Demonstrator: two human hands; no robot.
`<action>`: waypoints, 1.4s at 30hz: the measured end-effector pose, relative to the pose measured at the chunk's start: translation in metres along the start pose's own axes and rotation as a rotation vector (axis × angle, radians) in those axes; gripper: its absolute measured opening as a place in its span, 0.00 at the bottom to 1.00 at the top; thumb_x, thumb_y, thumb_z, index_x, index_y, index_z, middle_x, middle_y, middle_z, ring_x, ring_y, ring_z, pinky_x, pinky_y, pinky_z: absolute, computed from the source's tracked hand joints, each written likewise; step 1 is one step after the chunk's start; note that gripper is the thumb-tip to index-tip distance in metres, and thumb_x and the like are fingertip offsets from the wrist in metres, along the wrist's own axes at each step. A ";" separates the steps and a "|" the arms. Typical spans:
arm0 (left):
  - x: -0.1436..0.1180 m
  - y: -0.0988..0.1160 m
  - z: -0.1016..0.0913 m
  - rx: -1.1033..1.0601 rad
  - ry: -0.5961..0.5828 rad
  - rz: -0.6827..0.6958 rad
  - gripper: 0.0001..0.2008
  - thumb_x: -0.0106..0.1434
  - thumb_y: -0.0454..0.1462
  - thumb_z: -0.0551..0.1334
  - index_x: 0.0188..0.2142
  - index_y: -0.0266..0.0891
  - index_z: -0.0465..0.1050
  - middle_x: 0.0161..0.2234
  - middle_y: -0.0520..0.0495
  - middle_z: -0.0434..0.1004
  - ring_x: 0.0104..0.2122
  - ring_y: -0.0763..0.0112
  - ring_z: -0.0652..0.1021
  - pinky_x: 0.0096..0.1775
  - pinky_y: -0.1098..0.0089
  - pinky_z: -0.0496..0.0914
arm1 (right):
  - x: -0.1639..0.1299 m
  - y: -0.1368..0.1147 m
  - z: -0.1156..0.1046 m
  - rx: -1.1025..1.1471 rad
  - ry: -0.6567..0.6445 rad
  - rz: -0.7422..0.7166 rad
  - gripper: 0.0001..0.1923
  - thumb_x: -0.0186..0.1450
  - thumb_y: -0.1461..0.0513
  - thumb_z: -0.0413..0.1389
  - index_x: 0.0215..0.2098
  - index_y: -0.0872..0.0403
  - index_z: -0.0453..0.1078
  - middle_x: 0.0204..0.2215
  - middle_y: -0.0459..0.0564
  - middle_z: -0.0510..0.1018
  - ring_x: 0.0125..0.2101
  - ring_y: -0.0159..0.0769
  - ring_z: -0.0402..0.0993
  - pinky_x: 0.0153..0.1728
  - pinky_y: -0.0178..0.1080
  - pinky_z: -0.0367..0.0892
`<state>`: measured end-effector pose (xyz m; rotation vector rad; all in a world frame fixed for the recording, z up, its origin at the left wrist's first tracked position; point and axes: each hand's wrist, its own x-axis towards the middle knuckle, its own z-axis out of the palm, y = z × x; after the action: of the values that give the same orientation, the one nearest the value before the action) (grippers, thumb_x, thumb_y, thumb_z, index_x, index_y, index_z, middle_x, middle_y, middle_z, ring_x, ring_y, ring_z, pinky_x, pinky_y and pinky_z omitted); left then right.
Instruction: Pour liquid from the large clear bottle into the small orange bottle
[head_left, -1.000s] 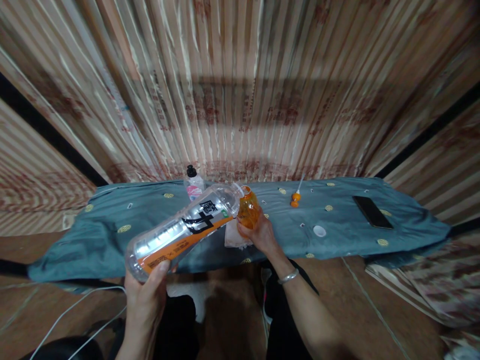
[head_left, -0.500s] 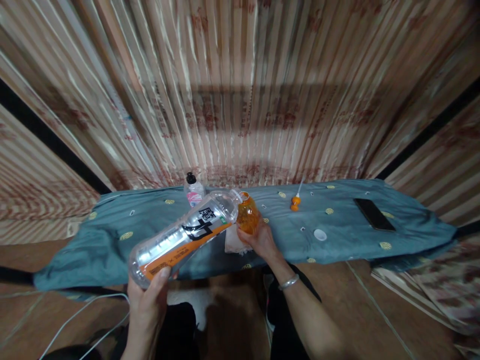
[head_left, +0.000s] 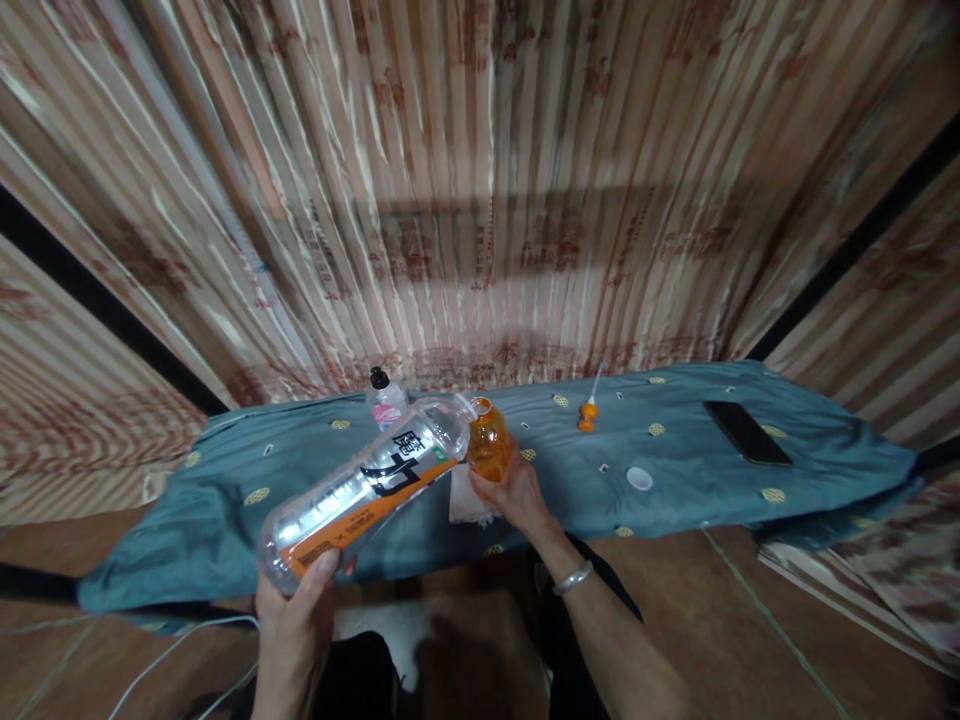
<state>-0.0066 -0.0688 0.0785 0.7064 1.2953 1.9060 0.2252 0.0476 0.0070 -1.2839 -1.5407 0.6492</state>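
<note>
My left hand [head_left: 300, 610] grips the base of a large clear plastic bottle [head_left: 367, 490] with a silver and orange label. The bottle is tilted, its uncapped neck up and to the right, at the mouth of a small orange see-through bottle [head_left: 489, 447]. My right hand [head_left: 517, 490] is wrapped round that orange bottle and holds it nearly upright. Whether liquid passes between the two mouths I cannot tell. Under them lies a pale folded cloth [head_left: 469, 502]. An orange pump top [head_left: 588, 415] with a white tube lies to the right on the cloth-covered table.
A clear bottle with a black cap [head_left: 385, 400] stands behind the large bottle. A white round cap [head_left: 639, 479] and a black phone [head_left: 746, 433] lie on the teal tablecloth [head_left: 690, 500]. Striped curtains [head_left: 480, 250] hang behind; a white cable [head_left: 180, 635] runs at lower left.
Both hands keep the same hold, mouth against mouth. The orange bottle stands slightly more upright. The whole view has shifted a little, so the table sits lower.
</note>
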 end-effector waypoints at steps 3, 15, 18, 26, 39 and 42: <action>0.002 -0.001 -0.004 0.015 -0.011 -0.011 0.33 0.39 0.43 0.80 0.46 0.39 0.75 0.34 0.50 0.80 0.33 0.65 0.79 0.27 0.71 0.76 | 0.001 0.001 0.002 0.006 0.014 -0.015 0.37 0.56 0.59 0.65 0.63 0.50 0.62 0.52 0.55 0.81 0.52 0.51 0.80 0.54 0.54 0.75; 0.007 0.010 0.006 0.034 -0.122 0.105 0.28 0.47 0.41 0.76 0.48 0.41 0.75 0.37 0.49 0.77 0.29 0.71 0.74 0.23 0.75 0.70 | 0.001 0.005 0.012 -0.061 0.046 -0.008 0.38 0.56 0.60 0.66 0.63 0.52 0.62 0.50 0.56 0.83 0.49 0.51 0.82 0.51 0.52 0.77; 0.009 0.006 0.006 0.044 -0.146 0.117 0.27 0.47 0.41 0.75 0.47 0.40 0.76 0.33 0.51 0.77 0.26 0.72 0.73 0.23 0.74 0.69 | 0.001 0.003 0.010 -0.058 0.039 -0.023 0.37 0.56 0.59 0.65 0.62 0.51 0.63 0.49 0.55 0.83 0.49 0.51 0.82 0.50 0.51 0.78; 0.012 -0.010 -0.006 0.053 -0.131 0.060 0.34 0.45 0.44 0.76 0.52 0.38 0.74 0.34 0.46 0.80 0.28 0.66 0.76 0.24 0.70 0.70 | -0.001 -0.005 0.006 -0.033 0.009 0.021 0.35 0.56 0.58 0.65 0.60 0.51 0.65 0.50 0.54 0.83 0.49 0.50 0.82 0.52 0.51 0.77; -0.002 -0.016 -0.008 -0.063 -0.047 0.049 0.37 0.45 0.40 0.77 0.54 0.46 0.68 0.48 0.47 0.75 0.37 0.66 0.76 0.27 0.74 0.71 | -0.004 0.001 0.008 -0.047 0.036 0.050 0.38 0.55 0.56 0.67 0.61 0.50 0.62 0.49 0.54 0.83 0.49 0.52 0.82 0.51 0.52 0.77; 0.000 -0.016 -0.010 -0.047 -0.072 0.051 0.37 0.46 0.40 0.77 0.55 0.45 0.69 0.47 0.46 0.75 0.37 0.66 0.75 0.28 0.74 0.72 | -0.004 -0.001 0.008 -0.037 0.030 0.066 0.38 0.55 0.56 0.67 0.61 0.50 0.62 0.48 0.54 0.84 0.47 0.52 0.83 0.50 0.52 0.78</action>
<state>-0.0099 -0.0705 0.0598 0.7831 1.1947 1.9277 0.2177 0.0453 0.0035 -1.3717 -1.4976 0.6432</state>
